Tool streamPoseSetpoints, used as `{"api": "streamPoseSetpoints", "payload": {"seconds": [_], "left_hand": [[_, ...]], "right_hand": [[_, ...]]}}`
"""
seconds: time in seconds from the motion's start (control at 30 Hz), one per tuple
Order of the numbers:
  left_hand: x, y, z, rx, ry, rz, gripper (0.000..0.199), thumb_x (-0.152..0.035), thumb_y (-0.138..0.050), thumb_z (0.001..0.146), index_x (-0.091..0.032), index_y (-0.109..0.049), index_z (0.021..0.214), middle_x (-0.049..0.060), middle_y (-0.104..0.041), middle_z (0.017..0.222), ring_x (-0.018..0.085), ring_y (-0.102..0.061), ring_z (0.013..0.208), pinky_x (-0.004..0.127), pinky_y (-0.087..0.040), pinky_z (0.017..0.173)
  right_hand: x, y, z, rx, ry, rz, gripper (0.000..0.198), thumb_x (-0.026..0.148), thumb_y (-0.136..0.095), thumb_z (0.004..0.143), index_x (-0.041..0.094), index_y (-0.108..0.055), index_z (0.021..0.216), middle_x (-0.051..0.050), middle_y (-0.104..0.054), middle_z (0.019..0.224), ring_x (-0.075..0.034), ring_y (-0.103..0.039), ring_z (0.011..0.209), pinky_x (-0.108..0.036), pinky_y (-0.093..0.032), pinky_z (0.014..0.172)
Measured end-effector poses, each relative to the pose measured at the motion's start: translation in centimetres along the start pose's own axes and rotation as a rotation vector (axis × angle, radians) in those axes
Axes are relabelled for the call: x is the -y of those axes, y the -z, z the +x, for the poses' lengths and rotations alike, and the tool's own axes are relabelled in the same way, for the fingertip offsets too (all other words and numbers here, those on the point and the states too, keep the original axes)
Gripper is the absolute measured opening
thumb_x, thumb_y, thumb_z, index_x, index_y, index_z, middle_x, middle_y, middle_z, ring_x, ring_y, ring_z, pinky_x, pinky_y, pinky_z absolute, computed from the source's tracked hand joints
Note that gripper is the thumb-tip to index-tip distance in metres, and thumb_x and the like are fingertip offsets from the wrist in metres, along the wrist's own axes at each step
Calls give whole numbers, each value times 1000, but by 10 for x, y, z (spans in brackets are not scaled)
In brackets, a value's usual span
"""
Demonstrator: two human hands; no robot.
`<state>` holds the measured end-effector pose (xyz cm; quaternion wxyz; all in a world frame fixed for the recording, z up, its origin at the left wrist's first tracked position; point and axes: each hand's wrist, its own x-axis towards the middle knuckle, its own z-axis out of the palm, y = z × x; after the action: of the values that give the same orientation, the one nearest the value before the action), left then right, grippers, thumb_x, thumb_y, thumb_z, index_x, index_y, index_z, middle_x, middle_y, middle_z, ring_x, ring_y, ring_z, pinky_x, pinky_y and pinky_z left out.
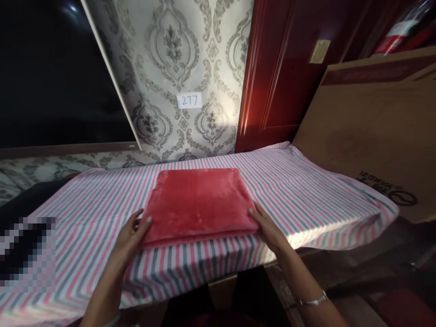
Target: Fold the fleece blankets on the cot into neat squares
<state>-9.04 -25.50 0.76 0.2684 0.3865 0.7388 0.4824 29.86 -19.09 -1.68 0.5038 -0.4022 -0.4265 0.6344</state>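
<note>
A folded red plush blanket (200, 200) lies flat on a table covered with a striped cloth, its front fold near the table's edge. My left hand (131, 234) grips the blanket's left side near the front corner, thumb on top and fingers along the side. At the right front corner, my right hand (267, 227) holds the blanket likewise, with its thumb over the top. The fingertips of my right hand are partly hidden by the blanket's edge.
The pink, grey and white striped cloth (306, 195) drapes over the table's front. A dark television screen (61, 77) stands at the left. Behind are patterned wallpaper with a paper label (189, 100) reading 277 and a red door (272, 77). A large cardboard box (374, 127) leans at the right.
</note>
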Motion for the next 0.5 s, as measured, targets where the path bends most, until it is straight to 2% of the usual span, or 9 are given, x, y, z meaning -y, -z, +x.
{"api": "streamPoseSetpoints", "payload": {"seconds": [0.13, 0.3, 0.4, 0.5], "left_hand": [[-16, 3, -2, 47, -32, 91, 77, -68, -72, 64, -18, -68, 122, 13, -74, 114, 35, -66, 112, 42, -54, 94], [-23, 3, -17, 94, -91, 104, 74, -64, -74, 65, -20, -68, 124, 12, -70, 128, 36, -57, 128, 46, -45, 108], [-31, -1, -24, 182, -137, 2, 72, -55, -77, 67, -20, -65, 129, 13, -71, 124, 34, -59, 127, 45, -45, 109], [-40, -7, -27, 224, -144, -185, 80, -48, -81, 65, -16, -60, 134, 14, -73, 118, 33, -66, 116, 47, -52, 102]], "right_hand": [[7, 2, 1, 27, 11, 1, 73, 48, -76, 78, 29, -49, 143, -8, -63, 139, -29, -63, 122, -46, -52, 104], [4, 3, 1, 44, -6, -63, 69, 46, -75, 79, 30, -49, 142, -8, -65, 136, -28, -65, 119, -42, -57, 96], [7, 1, 4, 37, -26, -67, 71, 44, -76, 76, 28, -50, 141, -9, -66, 134, -29, -66, 118, -43, -58, 93], [15, 3, 9, -28, 59, -135, 77, 45, -79, 72, 28, -51, 142, -9, -61, 141, -30, -62, 123, -42, -56, 97]]}}
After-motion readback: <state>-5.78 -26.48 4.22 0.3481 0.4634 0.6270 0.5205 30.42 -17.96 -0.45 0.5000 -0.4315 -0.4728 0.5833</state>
